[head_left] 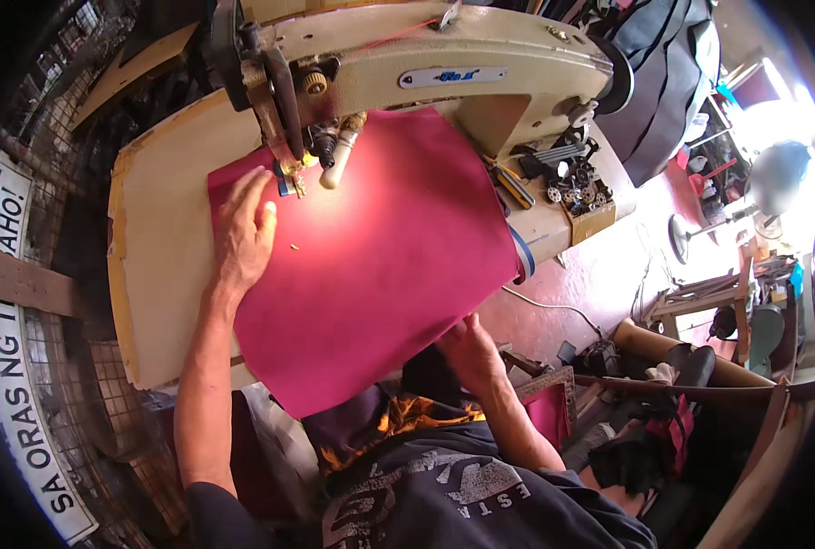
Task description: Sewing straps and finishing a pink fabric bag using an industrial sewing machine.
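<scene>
Past the edge of magenta sheeting (385, 261), open tabletop (162, 238) flanks the left hand (245, 235).

Right fingers (457, 346) half-hidden beneath magenta sheet (380, 265)

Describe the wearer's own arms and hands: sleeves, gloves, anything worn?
The left hand and right hand show no gloves, watch or bracelet. Both forearms are uncovered. A dark, plain sleeve ends near the left elbow; it matches the dark shirt, which bears a pale, worn-looking print.
</scene>
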`<control>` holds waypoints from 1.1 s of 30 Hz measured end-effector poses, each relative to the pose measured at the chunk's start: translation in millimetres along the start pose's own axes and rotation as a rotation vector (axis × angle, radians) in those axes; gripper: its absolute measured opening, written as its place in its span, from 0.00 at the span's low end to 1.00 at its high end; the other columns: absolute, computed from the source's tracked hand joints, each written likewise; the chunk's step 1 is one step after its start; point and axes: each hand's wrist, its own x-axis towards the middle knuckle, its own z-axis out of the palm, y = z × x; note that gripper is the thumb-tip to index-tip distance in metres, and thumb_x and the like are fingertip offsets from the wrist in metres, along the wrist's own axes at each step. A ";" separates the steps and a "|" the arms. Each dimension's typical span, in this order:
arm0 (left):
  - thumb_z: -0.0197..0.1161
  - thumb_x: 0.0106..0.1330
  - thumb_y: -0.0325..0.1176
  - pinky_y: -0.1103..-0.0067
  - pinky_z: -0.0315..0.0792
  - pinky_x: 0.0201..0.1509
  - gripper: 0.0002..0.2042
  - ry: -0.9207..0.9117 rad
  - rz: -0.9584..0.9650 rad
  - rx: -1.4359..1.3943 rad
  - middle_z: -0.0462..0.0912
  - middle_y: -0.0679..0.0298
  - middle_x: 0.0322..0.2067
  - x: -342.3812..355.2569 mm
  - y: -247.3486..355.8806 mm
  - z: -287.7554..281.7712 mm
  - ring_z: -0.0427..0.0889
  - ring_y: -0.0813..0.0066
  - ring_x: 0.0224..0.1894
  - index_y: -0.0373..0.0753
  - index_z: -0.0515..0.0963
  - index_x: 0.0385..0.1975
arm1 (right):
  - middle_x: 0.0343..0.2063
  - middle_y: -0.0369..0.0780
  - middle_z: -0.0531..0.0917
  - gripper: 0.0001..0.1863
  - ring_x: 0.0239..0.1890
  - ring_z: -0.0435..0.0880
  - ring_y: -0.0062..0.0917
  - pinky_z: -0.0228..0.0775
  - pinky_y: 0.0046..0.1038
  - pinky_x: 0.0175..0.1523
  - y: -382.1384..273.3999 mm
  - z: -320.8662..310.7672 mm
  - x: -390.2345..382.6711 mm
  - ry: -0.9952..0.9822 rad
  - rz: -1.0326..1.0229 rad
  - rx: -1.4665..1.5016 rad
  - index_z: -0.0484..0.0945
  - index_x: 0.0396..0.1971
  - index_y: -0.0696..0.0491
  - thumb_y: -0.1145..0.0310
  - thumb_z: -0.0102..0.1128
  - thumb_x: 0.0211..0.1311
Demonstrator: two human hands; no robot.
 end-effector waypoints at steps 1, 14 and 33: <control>0.57 0.69 0.28 0.64 0.68 0.66 0.18 0.041 -0.051 -0.034 0.77 0.50 0.60 7.4 -4.3 0.5 0.75 0.52 0.63 0.33 0.74 0.59 | 0.68 0.45 0.69 0.37 0.70 0.67 0.36 0.58 0.44 0.73 2.0 2.6 -1.0 -0.003 -0.008 0.001 0.61 0.71 0.48 0.49 0.63 0.69; 0.62 0.62 0.21 0.69 0.77 0.41 0.07 -0.045 0.240 -0.260 0.78 0.64 0.30 116.1 -92.8 82.4 0.78 0.73 0.32 0.37 0.77 0.39 | 0.42 0.44 0.85 0.31 0.42 0.87 0.31 0.80 0.32 0.47 -15.0 70.4 -96.3 0.226 -0.441 -1.093 0.71 0.58 0.60 0.65 0.75 0.58; 0.68 0.64 0.30 0.68 0.77 0.45 0.15 0.096 -0.392 -0.200 0.85 0.52 0.36 46.7 -53.2 -1.1 0.85 0.60 0.39 0.32 0.75 0.47 | 0.50 0.47 0.82 0.16 0.54 0.80 0.41 0.70 0.39 0.59 -102.4 238.2 186.7 -0.341 -1.296 -2.088 0.80 0.48 0.55 0.68 0.54 0.62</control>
